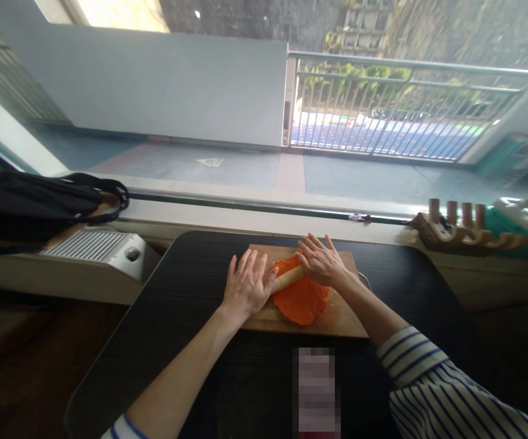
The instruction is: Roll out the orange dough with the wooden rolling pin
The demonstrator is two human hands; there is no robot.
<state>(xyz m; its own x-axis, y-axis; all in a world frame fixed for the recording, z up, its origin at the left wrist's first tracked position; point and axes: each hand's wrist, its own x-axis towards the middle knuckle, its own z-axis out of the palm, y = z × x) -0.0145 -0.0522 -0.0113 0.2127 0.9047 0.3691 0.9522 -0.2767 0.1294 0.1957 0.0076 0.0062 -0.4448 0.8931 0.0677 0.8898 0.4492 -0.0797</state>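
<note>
A flat, uneven sheet of orange dough (301, 303) lies on a wooden board (353, 323) on the dark table. Across its upper part rests a pale wooden rolling pin (288, 280), tilted up to the right. My left hand (246, 285) lies over the pin's left end, fingers stretched out and pointing away from me. On the right end rests my right hand (321, 261), its fingers also straight and spread. Both palms press down from above without wrapping round the pin. Its two ends are hidden under my hands.
The black table (177, 341) has rounded corners and stands against a window sill (246, 210). A black bag (39, 195) lies at the left, above a white slatted unit (129, 253). A brown wooden rack (465, 235) stands at the right on the sill.
</note>
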